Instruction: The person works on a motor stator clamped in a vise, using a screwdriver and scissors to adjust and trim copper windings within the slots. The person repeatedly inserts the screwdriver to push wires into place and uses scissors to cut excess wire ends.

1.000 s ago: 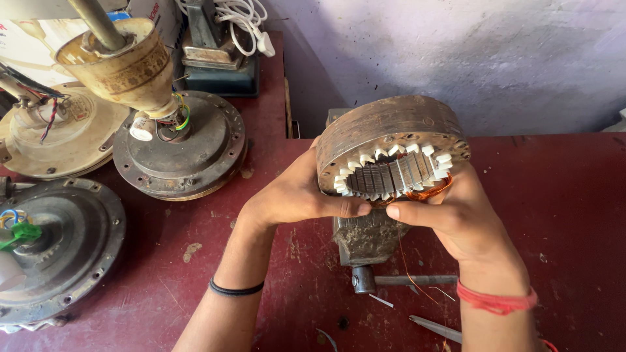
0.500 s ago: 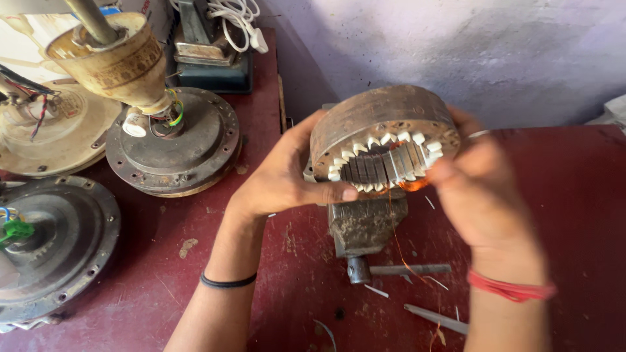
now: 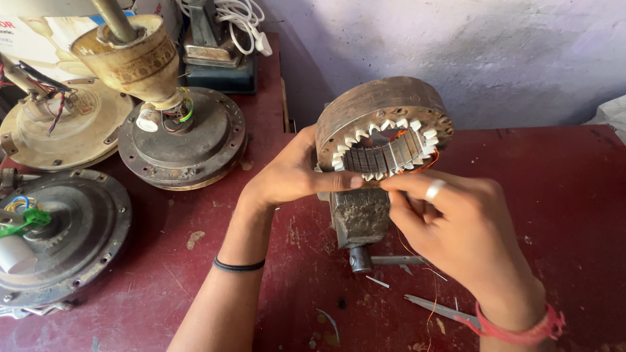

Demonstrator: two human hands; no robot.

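A dark red table (image 3: pixel 561 195), scratched and flecked with chips, runs up to a pale, stained wall (image 3: pixel 469 52).

At the far left a dark round motor (image 3: pixel 59 244) lies flat with green and blue wires at its hub. Behind it sits a cream fan housing (image 3: pixel 62 133) with red and black leads. Next to that another motor (image 3: pixel 186 143) rests on the table, a beige cup-shaped cover (image 3: pixel 134 58) on a rod tilted over it. Further back stands a dark metal machine (image 3: pixel 218 58) with a coiled white cord (image 3: pixel 244 23).

The left hand (image 3: pixel 293 176), a black band on its wrist, grips the stator (image 3: pixel 385 133) at its left rim, thumb along the lower edge. The stator is a rusty brown ring held tilted above a small grey vise (image 3: pixel 358 215) at the table's middle. Its inner bore shows metal teeth with white slot liners between them, and thin copper wire (image 3: pixel 427 163) shows at the lower right.

The right hand (image 3: pixel 456 225), a ring on one finger and a red thread at the wrist, has fingers curled and pinched just under the stator's lower edge; whether it holds the wire I cannot tell. A grey tool (image 3: pixel 433 308) lies on the table below it.
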